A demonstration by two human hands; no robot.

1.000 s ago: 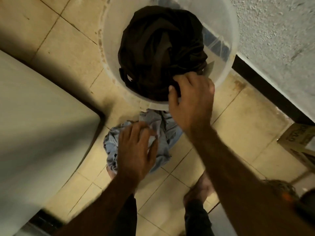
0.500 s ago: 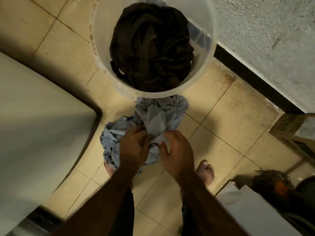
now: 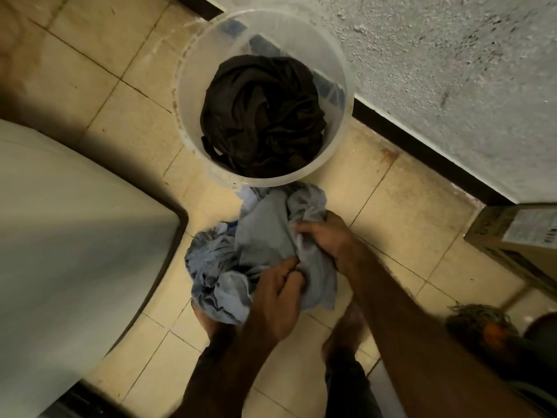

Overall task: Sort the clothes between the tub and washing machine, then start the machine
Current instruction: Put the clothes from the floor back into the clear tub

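Note:
A clear plastic tub (image 3: 188, 95) stands on the tiled floor against the wall, holding a bundle of dark brown clothes (image 3: 262, 116). Just in front of it on the floor lies a crumpled pile of light blue clothes (image 3: 259, 236). My left hand (image 3: 275, 297) grips the pile's near side, fingers closed in the fabric. My right hand (image 3: 325, 236) clutches the pile's right side. The white washing machine (image 3: 66, 251) fills the left of the view; only its closed top and rounded corner show.
A cardboard box (image 3: 512, 239) sits at the right by the rough white wall (image 3: 452, 70). A mop head (image 3: 479, 324) with an orange part lies at the lower right. My bare feet stand just below the blue pile.
My right hand left the dark clothes in the tub and came down onto the blue pile. Both hands now hold the blue fabric, and the view has shifted back from the tub.

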